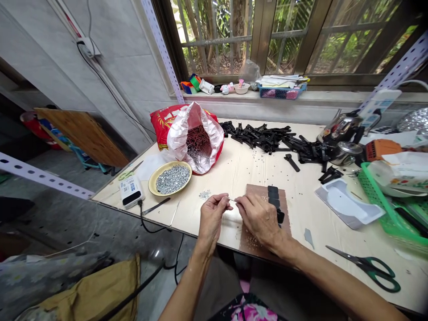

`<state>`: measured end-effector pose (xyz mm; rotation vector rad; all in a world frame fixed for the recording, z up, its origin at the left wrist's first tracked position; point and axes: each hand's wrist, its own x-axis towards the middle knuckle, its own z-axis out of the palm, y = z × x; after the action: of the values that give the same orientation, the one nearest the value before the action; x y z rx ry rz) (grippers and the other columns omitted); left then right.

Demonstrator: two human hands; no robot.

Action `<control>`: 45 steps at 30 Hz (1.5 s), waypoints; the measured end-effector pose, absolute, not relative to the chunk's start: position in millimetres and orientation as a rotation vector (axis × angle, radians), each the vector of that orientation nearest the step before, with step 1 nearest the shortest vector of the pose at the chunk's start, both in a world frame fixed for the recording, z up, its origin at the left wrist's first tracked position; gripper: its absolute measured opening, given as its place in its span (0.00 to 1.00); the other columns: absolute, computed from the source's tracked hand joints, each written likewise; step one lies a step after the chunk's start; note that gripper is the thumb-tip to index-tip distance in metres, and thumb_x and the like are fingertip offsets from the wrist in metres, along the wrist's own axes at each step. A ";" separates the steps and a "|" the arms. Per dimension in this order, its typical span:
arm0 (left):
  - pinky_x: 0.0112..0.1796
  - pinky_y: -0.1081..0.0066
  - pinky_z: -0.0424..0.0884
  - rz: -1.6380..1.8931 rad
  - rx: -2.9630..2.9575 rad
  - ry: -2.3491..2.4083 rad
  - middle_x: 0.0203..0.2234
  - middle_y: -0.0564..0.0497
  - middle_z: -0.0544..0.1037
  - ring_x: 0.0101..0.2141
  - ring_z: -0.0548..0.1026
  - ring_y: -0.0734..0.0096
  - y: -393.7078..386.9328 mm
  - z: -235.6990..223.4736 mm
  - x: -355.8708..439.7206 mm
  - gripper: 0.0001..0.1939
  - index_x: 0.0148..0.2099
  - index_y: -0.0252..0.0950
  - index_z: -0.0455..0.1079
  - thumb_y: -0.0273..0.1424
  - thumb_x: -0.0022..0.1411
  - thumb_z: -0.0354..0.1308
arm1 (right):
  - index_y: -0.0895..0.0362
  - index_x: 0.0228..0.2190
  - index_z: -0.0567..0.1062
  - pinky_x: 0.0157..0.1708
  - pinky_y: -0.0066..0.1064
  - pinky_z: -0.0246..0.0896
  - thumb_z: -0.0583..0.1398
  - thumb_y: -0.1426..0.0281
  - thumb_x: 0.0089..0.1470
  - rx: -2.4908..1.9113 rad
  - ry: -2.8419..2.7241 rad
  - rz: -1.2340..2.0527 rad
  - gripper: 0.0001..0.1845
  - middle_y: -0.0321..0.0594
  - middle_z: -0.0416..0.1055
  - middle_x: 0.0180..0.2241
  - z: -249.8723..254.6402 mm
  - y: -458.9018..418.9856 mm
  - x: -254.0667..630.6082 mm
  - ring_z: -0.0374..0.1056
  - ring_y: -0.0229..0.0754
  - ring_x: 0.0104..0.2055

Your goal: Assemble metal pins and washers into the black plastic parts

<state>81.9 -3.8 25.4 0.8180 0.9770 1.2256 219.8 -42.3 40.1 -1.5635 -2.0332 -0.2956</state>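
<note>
My left hand [213, 215] and my right hand [260, 219] meet above the front edge of the table, fingertips pinched. Between them runs a thin metal pin [232, 199], its ends hidden by the fingers. Under my right hand lies a brown board [256, 191] with several black flat pieces [273, 192] in a column. A small pile of tiny silvery parts [205, 195] rests left of my left hand. Farther left, a yellow bowl [151, 183] holds many small shiny metal parts [173, 179]. Behind it, a red and white bag [175, 138] gapes open, full of thin reddish-brown metal pieces [199, 142].
Black plastic parts [264, 137] are heaped along the back. Scissors [371, 268], a white tray [347, 203] and a green basket [377, 196] lie to the right. A white power bank [131, 191] with a cable, a thin white stick [174, 212] and small scissors [129, 173] sit left.
</note>
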 end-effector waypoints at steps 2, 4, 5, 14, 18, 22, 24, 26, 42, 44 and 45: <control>0.30 0.75 0.68 1.213 0.844 0.984 0.22 0.54 0.73 0.23 0.71 0.79 -4.2 24.9 82.8 0.15 0.35 0.30 0.72 0.34 0.47 0.67 | 0.55 0.33 0.73 0.27 0.30 0.48 0.52 0.70 0.62 -1.579 -2.027 -0.270 0.11 0.39 0.71 0.30 39.5 -43.2 222.0 0.65 0.38 0.31; 0.30 0.75 0.68 1.207 0.868 0.989 0.22 0.55 0.73 0.23 0.71 0.79 -4.3 24.0 83.1 0.14 0.35 0.30 0.72 0.33 0.47 0.66 | 0.56 0.33 0.73 0.27 0.29 0.48 0.51 0.69 0.62 -1.592 -2.015 -0.172 0.11 0.38 0.71 0.29 38.8 -44.3 224.5 0.65 0.37 0.30; 0.30 0.75 0.68 1.203 0.880 0.991 0.22 0.55 0.73 0.23 0.71 0.79 -4.2 23.5 83.1 0.14 0.35 0.30 0.72 0.33 0.48 0.66 | 0.56 0.34 0.72 0.27 0.29 0.49 0.51 0.69 0.62 -1.586 -2.005 -0.110 0.10 0.38 0.71 0.30 38.5 -44.9 225.7 0.66 0.37 0.30; 0.31 0.75 0.68 1.154 1.030 1.040 0.23 0.54 0.73 0.24 0.72 0.78 -7.5 23.9 88.0 0.13 0.36 0.30 0.72 0.34 0.51 0.64 | 0.57 0.34 0.71 0.26 0.27 0.51 0.51 0.68 0.62 -1.608 -1.917 0.220 0.10 0.37 0.72 0.30 41.9 -49.1 233.9 0.67 0.37 0.29; 0.30 0.75 0.68 1.146 1.162 1.107 0.23 0.54 0.74 0.24 0.72 0.77 -9.0 24.1 91.6 0.12 0.36 0.30 0.72 0.34 0.52 0.63 | 0.56 0.31 0.69 0.24 0.26 0.51 0.51 0.66 0.63 -1.597 -1.881 0.402 0.11 0.33 0.70 0.26 40.4 -51.8 239.8 0.65 0.34 0.25; 0.28 0.76 0.68 1.074 1.113 1.069 0.23 0.54 0.73 0.22 0.71 0.78 -10.6 24.9 95.1 0.13 0.34 0.30 0.72 0.35 0.51 0.63 | 0.57 0.33 0.72 0.28 0.29 0.51 0.52 0.70 0.62 -1.594 -1.990 -0.050 0.10 0.39 0.71 0.30 34.2 -57.6 244.1 0.65 0.38 0.30; 0.28 0.76 0.68 1.072 1.088 1.053 0.23 0.54 0.72 0.22 0.71 0.79 -12.1 26.3 98.1 0.13 0.35 0.30 0.72 0.35 0.51 0.64 | 0.57 0.33 0.72 0.30 0.29 0.51 0.52 0.70 0.62 -1.558 -2.008 -0.191 0.09 0.40 0.70 0.30 31.0 -59.9 246.1 0.65 0.38 0.31; 0.29 0.76 0.68 1.082 1.067 1.040 0.23 0.55 0.72 0.23 0.71 0.79 -13.8 28.0 101.9 0.13 0.35 0.30 0.72 0.35 0.50 0.64 | 0.57 0.34 0.72 0.31 0.30 0.51 0.52 0.70 0.62 -1.541 -1.992 -0.254 0.09 0.39 0.70 0.30 28.2 -61.0 248.6 0.64 0.38 0.31; 0.30 0.75 0.68 1.016 1.121 1.015 0.24 0.53 0.74 0.23 0.70 0.79 -17.3 34.9 114.5 0.13 0.36 0.31 0.74 0.36 0.51 0.63 | 0.53 0.32 0.73 0.29 0.27 0.53 0.54 0.66 0.61 -1.553 -1.792 0.432 0.08 0.33 0.73 0.31 42.6 -63.9 271.1 0.67 0.36 0.32; 0.29 0.76 0.67 1.005 1.113 1.007 0.21 0.54 0.73 0.22 0.69 0.80 -17.3 35.8 116.3 0.12 0.33 0.30 0.75 0.36 0.51 0.64 | 0.53 0.32 0.73 0.29 0.26 0.52 0.55 0.67 0.60 -1.567 -1.794 0.388 0.07 0.33 0.73 0.31 42.3 -65.4 272.0 0.67 0.36 0.32; 0.28 0.76 0.67 1.000 1.090 1.006 0.21 0.54 0.73 0.22 0.69 0.80 -17.3 36.0 117.3 0.12 0.33 0.30 0.75 0.36 0.50 0.64 | 0.54 0.32 0.73 0.28 0.27 0.51 0.55 0.67 0.60 -1.582 -1.809 0.307 0.07 0.33 0.73 0.31 40.8 -66.2 271.6 0.66 0.36 0.32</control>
<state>117.3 -17.3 36.0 1.0895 1.0056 1.0005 271.6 -66.2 40.8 -1.5819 -1.8085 0.3074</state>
